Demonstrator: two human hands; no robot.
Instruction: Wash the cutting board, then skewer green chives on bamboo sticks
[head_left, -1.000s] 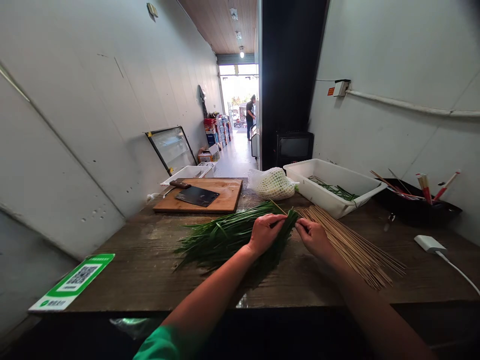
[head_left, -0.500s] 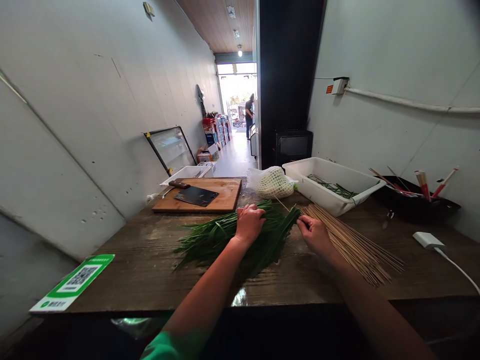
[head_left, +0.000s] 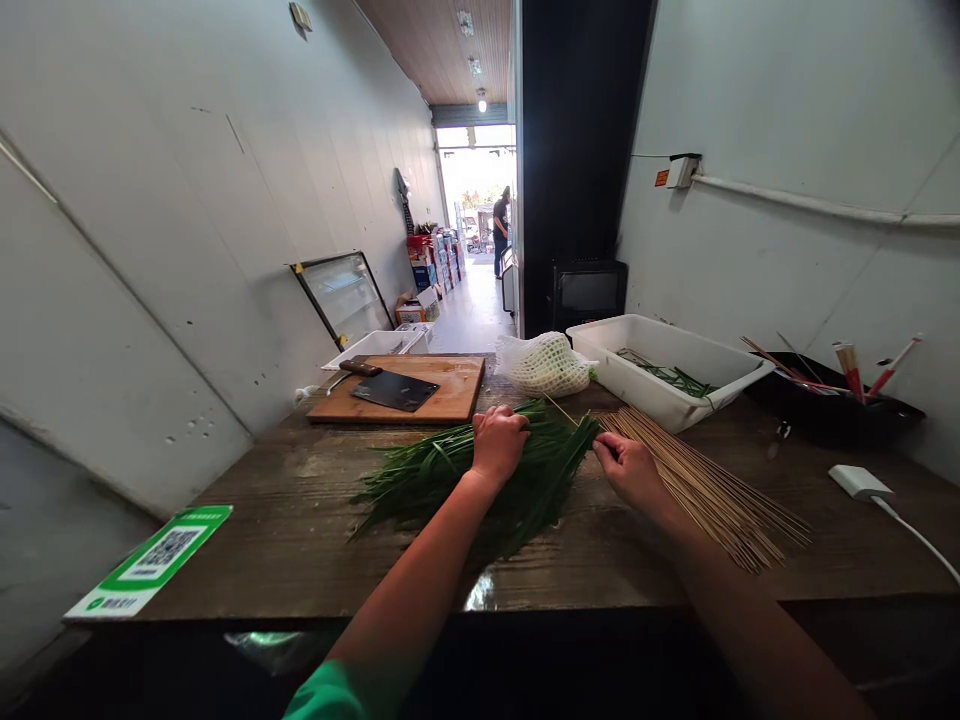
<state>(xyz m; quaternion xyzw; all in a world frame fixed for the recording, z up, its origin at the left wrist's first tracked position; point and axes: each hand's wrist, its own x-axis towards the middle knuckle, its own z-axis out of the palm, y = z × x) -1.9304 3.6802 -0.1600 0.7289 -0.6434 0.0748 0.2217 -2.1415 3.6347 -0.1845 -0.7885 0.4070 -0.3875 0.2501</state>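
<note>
A loose pile of long, flat green chives (head_left: 442, 455) lies on the dark wooden table. Over its upper part rests my left hand (head_left: 499, 440), its fingers curled into the leaves. To the right, my right hand (head_left: 628, 468) pinches with thumb and forefinger at the gathered end of the chives; whether a skewer is also in that pinch is hidden. One thin stick (head_left: 561, 408) pokes up just behind the chives. Many bamboo skewers (head_left: 712, 490) are fanned out on the table beside and beyond my right hand.
A cleaver (head_left: 397, 389) lies on a wooden cutting board (head_left: 457, 395) at the back left. Behind the chives sit a net-wrapped vegetable (head_left: 546, 365) and a white tub (head_left: 660, 398) with some greens inside. A black tray (head_left: 832, 405), white adapter (head_left: 859, 482) and QR card (head_left: 150, 562) flank the workspace.
Both hands keep nearly the same hold on the chives. The whole view has shifted very slightly.
</note>
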